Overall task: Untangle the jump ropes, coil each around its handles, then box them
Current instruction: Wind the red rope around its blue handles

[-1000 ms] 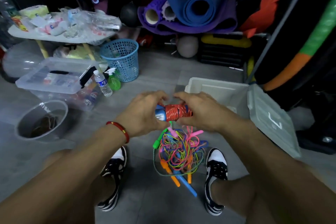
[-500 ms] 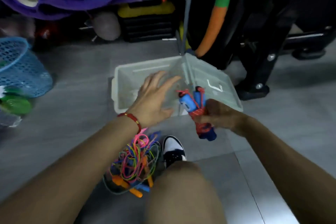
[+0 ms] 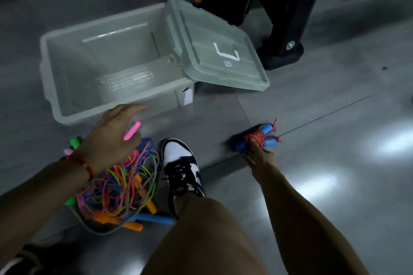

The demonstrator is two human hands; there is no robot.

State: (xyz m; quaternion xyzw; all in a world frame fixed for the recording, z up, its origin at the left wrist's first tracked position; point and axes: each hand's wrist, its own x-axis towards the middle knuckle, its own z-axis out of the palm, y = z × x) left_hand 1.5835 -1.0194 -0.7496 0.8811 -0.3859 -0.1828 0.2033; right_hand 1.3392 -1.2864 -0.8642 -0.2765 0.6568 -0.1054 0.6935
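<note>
— What have your hands got, from the head view?

— My right hand (image 3: 259, 156) is out to my right, low at the floor, fingers curled round the coiled rope (image 3: 259, 137): red cord wound over its blue handles. My left hand (image 3: 111, 136) hovers above the tangled ropes (image 3: 116, 187) and pinches a pink handle (image 3: 132, 130).

— And the box?

— The box (image 3: 55, 78) sits open just beyond my left hand, its lid (image 3: 214, 51) leaning off the far side. I see nothing inside it.

— So how far along?

— Early, I'd say. One rope is coiled but not boxed; it's well to the right of the box. The heap under my left hand is a knot of several colours, all to be separated, wound and packed.
</note>
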